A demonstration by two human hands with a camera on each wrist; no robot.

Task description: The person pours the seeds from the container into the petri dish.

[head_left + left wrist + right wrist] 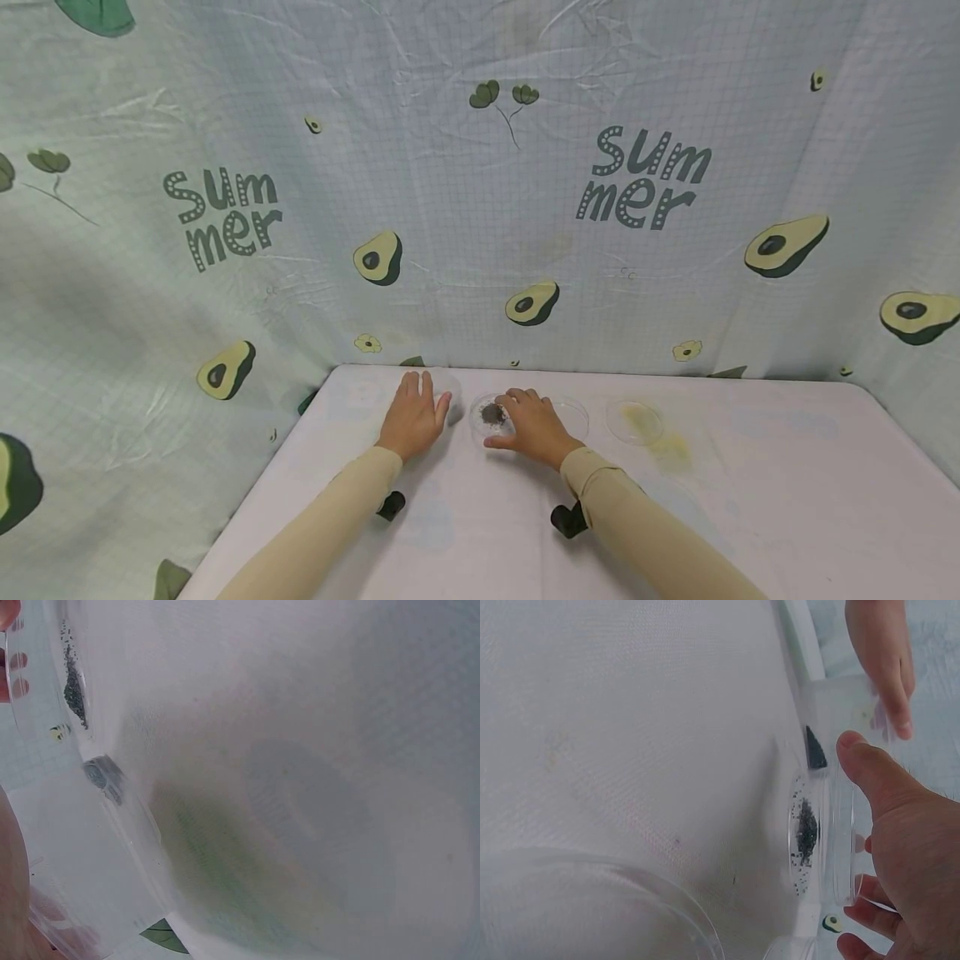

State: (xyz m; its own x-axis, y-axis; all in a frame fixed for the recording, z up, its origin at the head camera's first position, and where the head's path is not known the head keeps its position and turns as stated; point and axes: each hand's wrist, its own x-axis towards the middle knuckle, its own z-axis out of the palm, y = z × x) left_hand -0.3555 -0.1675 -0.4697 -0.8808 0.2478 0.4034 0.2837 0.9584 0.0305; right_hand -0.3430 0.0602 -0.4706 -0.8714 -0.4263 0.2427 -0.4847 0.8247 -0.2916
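Note:
My left hand (412, 418) holds a clear container (82, 847) at the table's back left, thumb apart from the fingers. Dark granules (105, 778) gather in one bottom corner of it. To its right, my right hand (534, 427) grips a clear round lid (844, 840) by the rim, thumb on one side and fingers on the other. The lid hangs just over a shallow clear dish (480, 425). A loose heap of dark granules (806, 832) lies in that dish, with stray grains around it. The left hand's fingertips show blurred through the container wall.
More clear round dishes stand to the right, one close by the right hand (579, 415) and one farther off (636, 422). Yellowish stains (670, 448) mark the pale tablecloth (480, 533). A printed curtain (450, 192) hangs behind the table.

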